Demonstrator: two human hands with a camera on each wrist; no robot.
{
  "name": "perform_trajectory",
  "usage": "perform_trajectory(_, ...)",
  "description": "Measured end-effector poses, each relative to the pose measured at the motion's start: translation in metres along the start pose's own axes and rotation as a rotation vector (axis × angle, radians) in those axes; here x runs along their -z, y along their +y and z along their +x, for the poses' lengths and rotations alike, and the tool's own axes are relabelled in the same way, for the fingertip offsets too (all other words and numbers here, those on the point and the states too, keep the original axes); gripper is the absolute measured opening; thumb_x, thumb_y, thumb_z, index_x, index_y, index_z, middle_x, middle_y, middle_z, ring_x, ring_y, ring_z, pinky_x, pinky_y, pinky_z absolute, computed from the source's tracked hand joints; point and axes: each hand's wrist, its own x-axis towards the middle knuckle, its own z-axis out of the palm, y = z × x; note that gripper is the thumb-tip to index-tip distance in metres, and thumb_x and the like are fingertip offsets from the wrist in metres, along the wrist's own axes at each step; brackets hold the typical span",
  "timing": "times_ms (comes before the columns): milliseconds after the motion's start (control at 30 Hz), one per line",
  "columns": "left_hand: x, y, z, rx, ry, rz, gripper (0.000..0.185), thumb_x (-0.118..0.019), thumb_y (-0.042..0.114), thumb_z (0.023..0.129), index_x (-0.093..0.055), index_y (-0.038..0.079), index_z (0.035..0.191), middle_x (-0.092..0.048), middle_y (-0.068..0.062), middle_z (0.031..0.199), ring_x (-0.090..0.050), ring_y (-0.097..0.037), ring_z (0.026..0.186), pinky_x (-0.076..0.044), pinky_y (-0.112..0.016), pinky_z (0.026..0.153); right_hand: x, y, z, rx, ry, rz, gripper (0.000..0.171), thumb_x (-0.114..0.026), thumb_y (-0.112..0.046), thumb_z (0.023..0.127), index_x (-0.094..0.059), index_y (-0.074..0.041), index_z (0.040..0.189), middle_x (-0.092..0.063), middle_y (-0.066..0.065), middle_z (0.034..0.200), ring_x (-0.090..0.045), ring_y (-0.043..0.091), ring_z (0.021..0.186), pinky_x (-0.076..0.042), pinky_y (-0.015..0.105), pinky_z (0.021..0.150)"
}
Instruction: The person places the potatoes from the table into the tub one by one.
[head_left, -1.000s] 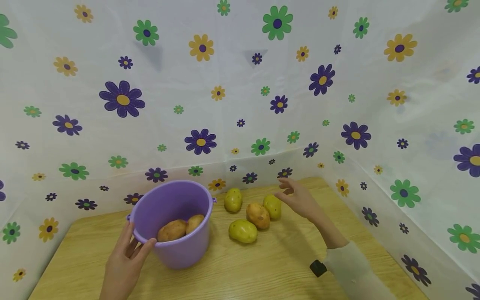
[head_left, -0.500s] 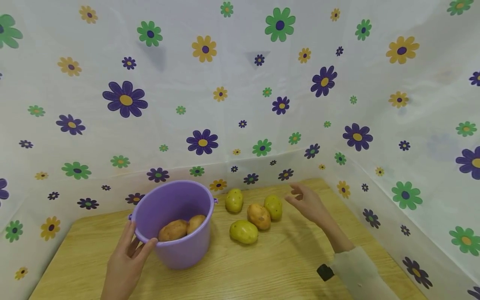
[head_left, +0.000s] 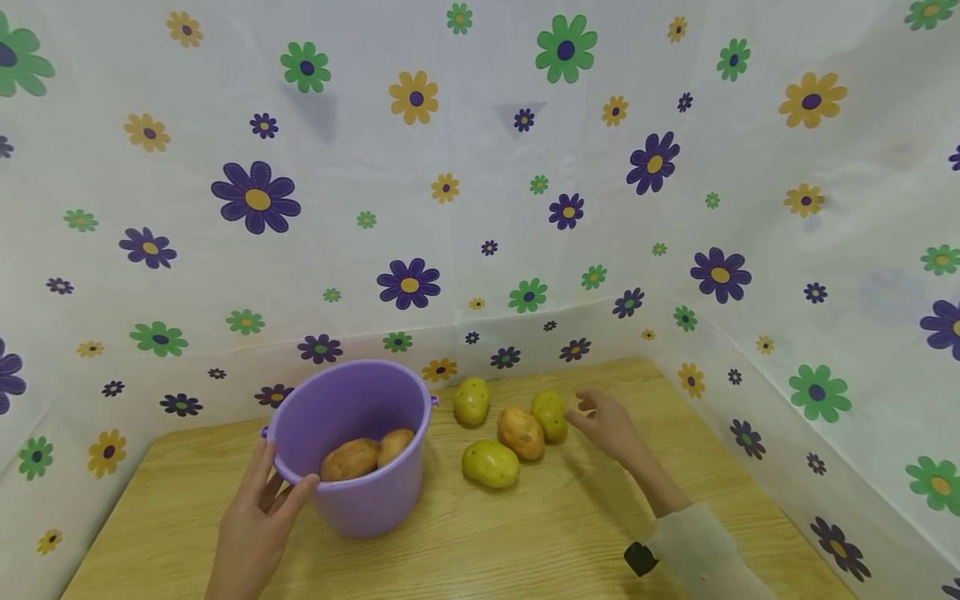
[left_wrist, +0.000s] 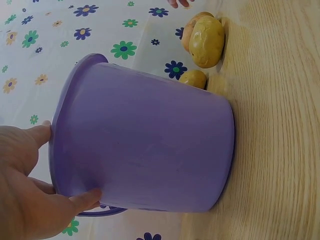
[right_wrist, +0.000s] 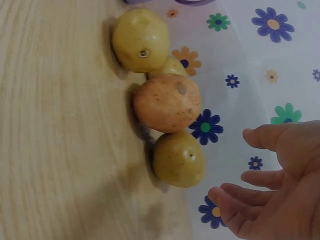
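Greenish potato (head_left: pixel 550 417) stands on the bench (head_left: pixel 525 546) just beside my right grip (head_left: pixel 611 429), which is spread: thumb apart from loosely bent fingers, nothing between them, and a gap to the skin in the right wrist view. I judge the potato firm, modest in weight, and round and smooth enough to roll or slip; I'd take it round its widest part, thumb opposite fingers, without digging in. It sits against or nearly against a browner potato (head_left: pixel 521 433), so a clumsy approach could nudge both. A front potato (head_left: pixel 491 464) and a back potato (head_left: pixel 471 402) lie nearby.

My left grip (head_left: pixel 251 508) holds the bucket (head_left: pixel 367 510), thumb at the rim and a finger on the outer wall. The bucket looks like light, slightly flexible plastic, with two brown potatoes (head_left: pixel 351 460) visible inside. Beyond hangs a flowered sheet (head_left: pixel 360 133).

Compared with half a second ago, my right grip is lower and closer to the greenish potato; bucket and potatoes keep their places.
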Motion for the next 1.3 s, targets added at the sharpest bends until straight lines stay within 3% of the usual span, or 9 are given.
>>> perform_trajectory(267, 0.001, 0.001, 0.000, 0.026, 0.000, 0.040, 0.094, -0.071, 0.042, 0.098, -0.011, 0.018, 0.167, -0.002, 0.002, 0.171, -0.029, -0.041, 0.150, -0.039, -0.009, 0.101, -0.021, 0.005, 0.001, -0.070, -0.009, -0.014, 0.054, -0.065, -0.022, 0.101, -0.053, 0.018, 0.135, -0.061, 0.037, 0.125, -0.061, 0.050, 0.115, -0.060, 0.058, 0.093)
perform_trajectory(500, 0.002, -0.001, 0.001, 0.007, -0.014, 0.026, 0.093, -0.071, 0.039, 0.099, -0.010, 0.016, 0.167, 0.001, -0.001, 0.172, -0.028, -0.043, 0.150, -0.040, -0.008, 0.101, -0.034, 0.008, 0.004, -0.121, -0.017, -0.013, 0.055, -0.064, -0.023, 0.102, -0.052, 0.021, 0.133, -0.061, 0.039, 0.124, -0.061, 0.052, 0.114, -0.059, 0.058, 0.094)
perform_trajectory(667, 0.002, 0.001, 0.001, 0.012, -0.009, 0.030, 0.093, -0.071, 0.040, 0.099, -0.011, 0.017, 0.167, -0.001, 0.001, 0.171, -0.029, -0.042, 0.150, -0.041, -0.016, 0.105, -0.041, 0.008, 0.006, -0.158, -0.021, -0.026, 0.058, -0.063, -0.025, 0.101, -0.051, 0.020, 0.135, -0.062, 0.038, 0.124, -0.061, 0.050, 0.114, -0.059, 0.057, 0.095)
perform_trajectory(767, 0.003, 0.001, 0.001, 0.012, -0.009, 0.029, 0.093, -0.071, 0.041, 0.099, -0.011, 0.016, 0.167, -0.001, 0.001, 0.171, -0.029, -0.042, 0.150, -0.041, -0.022, 0.107, -0.043, 0.009, 0.007, -0.151, -0.011, -0.035, 0.058, -0.062, -0.025, 0.101, -0.052, 0.020, 0.135, -0.062, 0.038, 0.124, -0.061, 0.050, 0.114, -0.058, 0.058, 0.096)
perform_trajectory(967, 0.003, 0.000, 0.001, 0.008, -0.008, 0.019, 0.093, -0.071, 0.040, 0.099, -0.011, 0.017, 0.167, -0.002, 0.001, 0.171, -0.029, -0.041, 0.150, -0.041, -0.022, 0.107, -0.046, 0.012, 0.013, -0.103, 0.008, -0.055, 0.050, -0.063, -0.022, 0.101, -0.057, 0.018, 0.130, -0.063, 0.036, 0.123, -0.062, 0.050, 0.114, -0.057, 0.059, 0.097)
perform_trajectory(1300, 0.003, -0.002, 0.002, -0.001, -0.016, -0.002, 0.091, -0.070, 0.037, 0.100, -0.011, 0.016, 0.167, -0.002, 0.000, 0.172, -0.028, -0.042, 0.150, -0.041, -0.013, 0.105, -0.047, 0.013, 0.024, -0.064, -0.018, -0.051, 0.054, -0.066, -0.015, 0.100, -0.049, 0.020, 0.137, -0.060, 0.038, 0.129, -0.062, 0.047, 0.115, -0.056, 0.057, 0.097)
